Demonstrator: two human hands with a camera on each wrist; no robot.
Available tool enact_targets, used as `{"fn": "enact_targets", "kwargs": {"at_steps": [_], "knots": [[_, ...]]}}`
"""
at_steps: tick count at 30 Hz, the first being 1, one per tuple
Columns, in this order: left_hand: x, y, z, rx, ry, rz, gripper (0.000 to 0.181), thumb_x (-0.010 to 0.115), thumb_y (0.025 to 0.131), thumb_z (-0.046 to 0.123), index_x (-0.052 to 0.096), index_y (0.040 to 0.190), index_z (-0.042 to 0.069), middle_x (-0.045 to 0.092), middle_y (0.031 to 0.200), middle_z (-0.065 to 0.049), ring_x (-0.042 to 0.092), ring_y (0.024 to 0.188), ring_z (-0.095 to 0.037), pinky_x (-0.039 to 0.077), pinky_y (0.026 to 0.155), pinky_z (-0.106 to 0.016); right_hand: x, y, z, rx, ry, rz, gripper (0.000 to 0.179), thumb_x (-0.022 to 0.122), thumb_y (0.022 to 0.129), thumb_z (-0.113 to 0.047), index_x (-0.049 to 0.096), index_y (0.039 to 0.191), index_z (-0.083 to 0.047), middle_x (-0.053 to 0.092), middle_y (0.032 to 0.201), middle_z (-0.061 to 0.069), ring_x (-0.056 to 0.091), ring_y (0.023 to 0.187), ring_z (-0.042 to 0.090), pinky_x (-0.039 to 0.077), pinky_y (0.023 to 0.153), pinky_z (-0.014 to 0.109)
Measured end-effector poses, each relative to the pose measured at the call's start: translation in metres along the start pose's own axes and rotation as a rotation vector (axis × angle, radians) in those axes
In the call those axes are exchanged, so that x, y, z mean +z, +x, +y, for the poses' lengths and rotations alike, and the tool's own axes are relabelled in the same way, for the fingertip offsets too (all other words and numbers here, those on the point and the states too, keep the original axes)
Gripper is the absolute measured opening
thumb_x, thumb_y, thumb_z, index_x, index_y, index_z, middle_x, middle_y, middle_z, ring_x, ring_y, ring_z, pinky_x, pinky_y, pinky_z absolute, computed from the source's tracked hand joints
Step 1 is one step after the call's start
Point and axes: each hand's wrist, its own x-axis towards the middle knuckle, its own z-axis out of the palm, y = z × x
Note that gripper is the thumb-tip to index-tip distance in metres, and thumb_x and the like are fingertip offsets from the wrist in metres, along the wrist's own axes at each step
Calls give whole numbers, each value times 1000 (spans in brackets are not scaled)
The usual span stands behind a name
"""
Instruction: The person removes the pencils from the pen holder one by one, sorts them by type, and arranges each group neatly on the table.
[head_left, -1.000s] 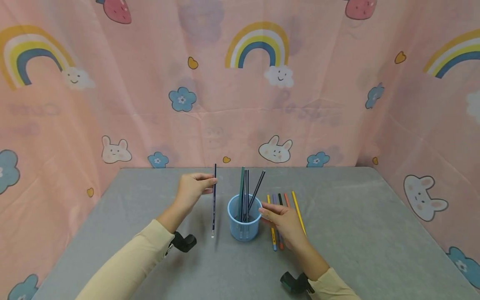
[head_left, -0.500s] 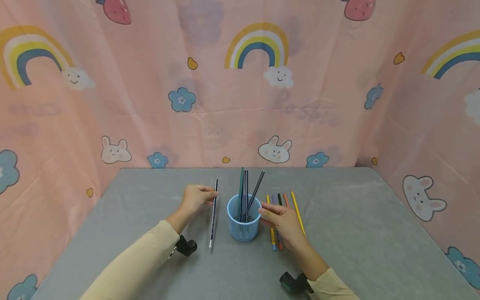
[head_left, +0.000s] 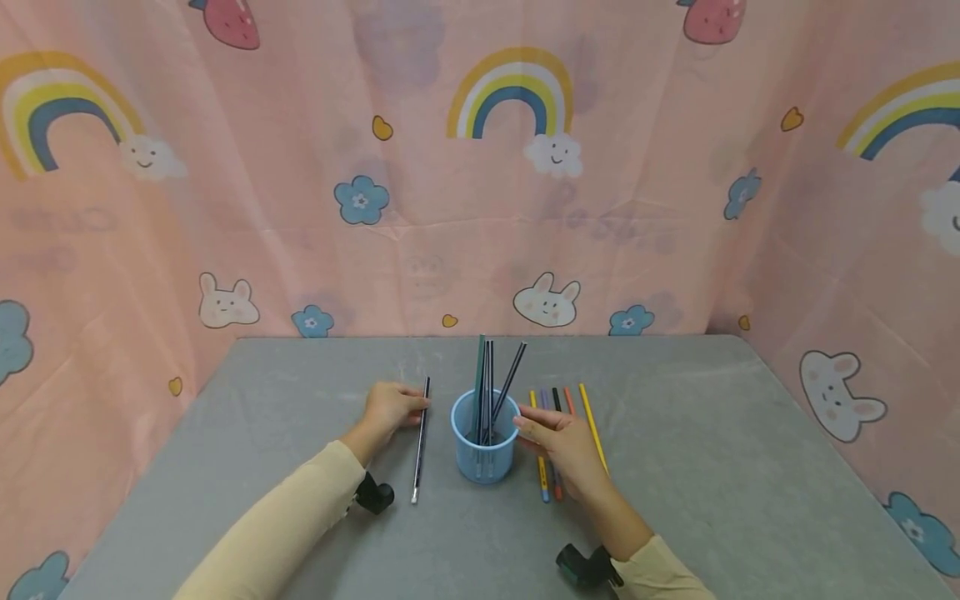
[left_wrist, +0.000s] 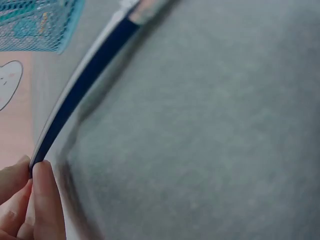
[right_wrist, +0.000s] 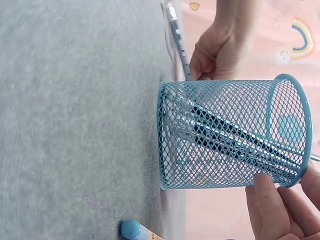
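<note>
My left hand point(head_left: 388, 410) pinches a dark blue and white pencil point(head_left: 420, 446) near its far end, between thumb and fingers. The pencil slants low over the grey table, its pale eraser end toward me; in the left wrist view the pencil point(left_wrist: 87, 82) runs up from the fingertips. To its right stands a light blue mesh pencil cup point(head_left: 483, 467), upright, with several dark striped pencils point(head_left: 489, 383) and a green one leaning inside. My right hand point(head_left: 566, 446) holds the cup's right rim, fingers against the mesh wall point(right_wrist: 225, 175) in the right wrist view.
Right of the cup, partly under my right hand, several coloured pencils lie side by side, among them a yellow pencil point(head_left: 592, 421) and a black pencil point(head_left: 557, 398). A pink patterned cloth point(head_left: 420, 267) hangs behind and beside the table point(head_left: 697, 467).
My left hand has lowered the pencil toward the table and toward me, and the pencil tilts more from upright. My right hand and the cup have stayed in place.
</note>
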Motion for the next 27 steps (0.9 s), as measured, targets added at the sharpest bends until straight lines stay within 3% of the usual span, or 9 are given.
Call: {"fn": "enact_targets", "kwargs": {"at_steps": [5, 13, 19, 27], "knots": [[3, 2, -5, -1, 13, 14, 20, 75, 84, 2, 73, 103, -5, 73, 102, -22, 63, 63, -7, 59, 61, -21, 1, 1, 1, -9, 11, -5, 30, 68, 93, -8, 68, 121, 3, 70, 123, 19, 72, 102, 19, 59, 89, 38], [5, -1, -5, 76, 161, 45, 19, 76, 85, 6, 75, 100, -4, 73, 102, -20, 64, 65, -9, 59, 61, -22, -1, 3, 2, -17, 53, -35, 32, 67, 93, -5, 66, 123, 6, 69, 124, 20, 71, 103, 18, 59, 87, 34], [7, 1, -4, 116, 282, 74, 13, 77, 83, 8, 76, 91, -3, 73, 80, -11, 58, 55, -7, 51, 52, -19, -2, 3, 2, -16, 62, -43, 34, 67, 93, -5, 65, 124, 7, 67, 127, 21, 71, 105, 18, 60, 86, 33], [10, 1, -5, 160, 342, 83, 10, 79, 82, 9, 76, 82, -1, 68, 65, -5, 55, 52, -7, 45, 49, -18, -2, 2, 3, -12, 37, -21, 32, 67, 93, -7, 66, 124, 5, 68, 126, 21, 71, 105, 20, 60, 85, 32]]}}
